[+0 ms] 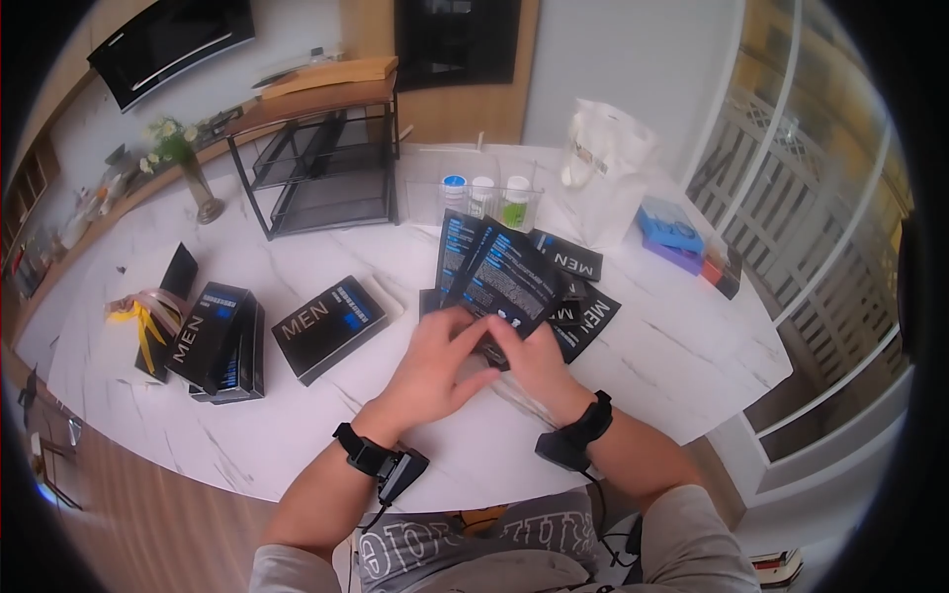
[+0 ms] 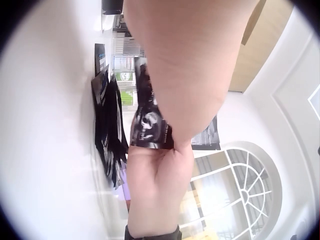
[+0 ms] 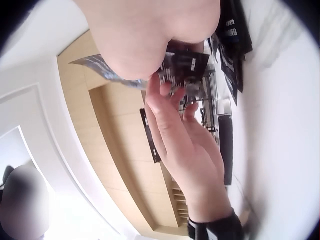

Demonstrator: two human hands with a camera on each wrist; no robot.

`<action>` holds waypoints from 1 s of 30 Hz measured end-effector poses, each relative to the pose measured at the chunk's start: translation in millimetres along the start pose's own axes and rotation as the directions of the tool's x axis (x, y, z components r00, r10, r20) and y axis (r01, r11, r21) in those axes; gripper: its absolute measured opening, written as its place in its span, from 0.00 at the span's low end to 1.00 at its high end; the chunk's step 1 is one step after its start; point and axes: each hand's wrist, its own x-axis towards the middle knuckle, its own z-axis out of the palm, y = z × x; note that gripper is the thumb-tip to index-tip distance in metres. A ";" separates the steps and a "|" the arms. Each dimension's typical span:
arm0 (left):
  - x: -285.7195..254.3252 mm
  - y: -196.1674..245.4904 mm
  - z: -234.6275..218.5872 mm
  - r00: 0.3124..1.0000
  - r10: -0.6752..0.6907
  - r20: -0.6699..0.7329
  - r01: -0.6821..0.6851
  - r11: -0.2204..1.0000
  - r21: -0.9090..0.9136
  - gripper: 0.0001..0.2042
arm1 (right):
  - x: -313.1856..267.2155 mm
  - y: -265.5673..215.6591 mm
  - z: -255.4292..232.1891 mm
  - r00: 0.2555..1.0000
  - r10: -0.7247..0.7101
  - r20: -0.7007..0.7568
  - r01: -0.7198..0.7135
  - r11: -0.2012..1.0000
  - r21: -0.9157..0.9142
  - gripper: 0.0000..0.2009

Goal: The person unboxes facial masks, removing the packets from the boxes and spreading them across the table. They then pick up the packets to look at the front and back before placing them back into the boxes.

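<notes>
If pinched too loosely between left hand [image 1: 425,371] and right hand [image 1: 549,371], could splay and slip, with so slick-looking a fan of black packets [image 1: 494,277] gripped only at the lower ends, above the surface [image 1: 455,455] just right of its middle. On the left, bent fingers at the packets and a thumb apart from them; on the right, curled fingers pinching the lower ends, but too hidden to tell exactly how. Could also catch or mix with the loose packets [image 1: 588,314] just beyond the right hand, because of lying so near. Across the white, grey-veined surface, from the rounded left edge: yellow ribbon [image 1: 148,331], leaning black boxes [image 1: 203,341], then a flat-lying box [image 1: 326,321]; along the far edge, flowers in a vase [image 1: 206,206], a black rack [image 1: 331,188], bottles [image 1: 516,206] and a white bag [image 1: 608,163]; by the right edge, a blue box [image 1: 669,225]. Around it, from a wall-mounted screen [image 1: 173,44] over wood-toned fittings, past pale wall, to white-framed glazing [image 1: 835,280].
</notes>
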 end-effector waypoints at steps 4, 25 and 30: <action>0.8 -11.2 7.1 0.901 -0.326 -0.285 0.252 0.930 -0.268 0.33 | 4.3 3.5 -2.1 0.996 0.071 -0.046 -0.047 0.913 0.406 0.16; -0.4 -24.1 -4.5 0.711 -0.529 0.463 0.572 0.051 -0.819 0.12 | 9.2 0.9 -9.3 0.988 0.042 -0.150 -0.013 0.982 0.187 0.13; -1.1 -26.8 -4.0 0.707 -0.525 0.473 0.577 0.043 -0.815 0.12 | 9.8 10.4 -13.7 0.986 0.039 -0.163 -0.013 0.988 0.156 0.13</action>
